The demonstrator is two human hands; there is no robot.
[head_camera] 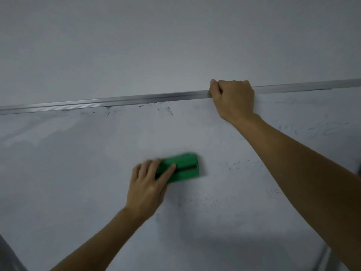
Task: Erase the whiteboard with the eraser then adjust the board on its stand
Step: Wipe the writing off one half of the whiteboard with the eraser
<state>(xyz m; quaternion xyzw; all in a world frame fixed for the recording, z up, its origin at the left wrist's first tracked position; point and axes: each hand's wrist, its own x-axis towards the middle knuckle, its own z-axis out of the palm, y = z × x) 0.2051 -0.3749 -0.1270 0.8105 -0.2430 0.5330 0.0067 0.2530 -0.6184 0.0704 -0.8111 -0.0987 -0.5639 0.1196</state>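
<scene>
The whiteboard (78,182) fills the lower part of the view, with a metal top frame (117,100) running slightly uphill to the right. My left hand (148,186) presses a green eraser (183,167) flat against the board near its middle; the eraser is blurred by motion. My right hand (233,98) is closed over the top frame, right of centre. Faint blue and black marker traces (240,165) remain right of the eraser, below it and just under the frame.
A plain grey-white wall (175,45) rises behind the board's top edge. A grey shape (7,257) shows at the bottom left corner. The board's stand is out of view.
</scene>
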